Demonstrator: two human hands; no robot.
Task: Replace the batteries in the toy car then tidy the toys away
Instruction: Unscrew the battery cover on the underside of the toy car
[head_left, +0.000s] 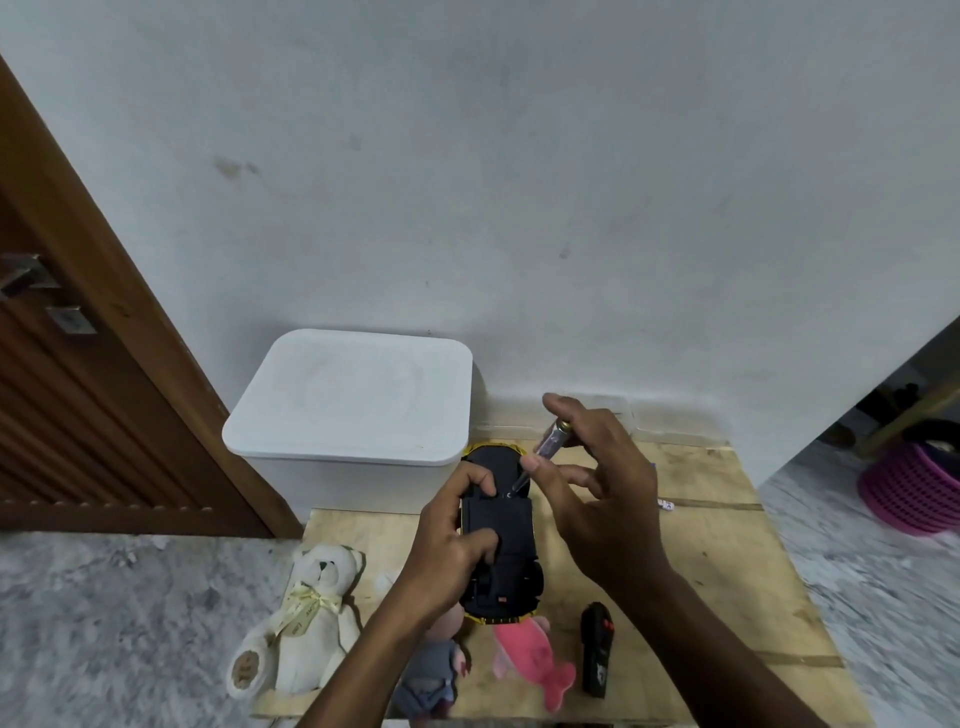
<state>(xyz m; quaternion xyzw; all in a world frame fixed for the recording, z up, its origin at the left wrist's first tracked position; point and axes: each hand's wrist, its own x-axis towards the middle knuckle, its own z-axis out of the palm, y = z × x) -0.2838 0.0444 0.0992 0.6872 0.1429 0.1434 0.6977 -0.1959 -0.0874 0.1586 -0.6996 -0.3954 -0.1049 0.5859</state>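
The left hand (457, 535) is gripping the upturned toy car (511, 525) above the wooden board (727, 551), fingers curled round it. The right hand (597, 483) is pinching a screwdriver (545, 447), tip at the underside screw. Whether it is loosening or tightening, I cannot tell. The teddy bear (311, 613) and remote (596, 649) are lying untidied near the closed white box (353, 400).

The white lidded plastic box (353, 400) stands far left of your pale plywood board (727, 545), with the black-and-yellow plastic toy car (501, 540) mid-board. Near you: cream plush teddy bear (306, 618) left, pink plush fish (530, 660) centre, black plastic remote control (596, 649) right.
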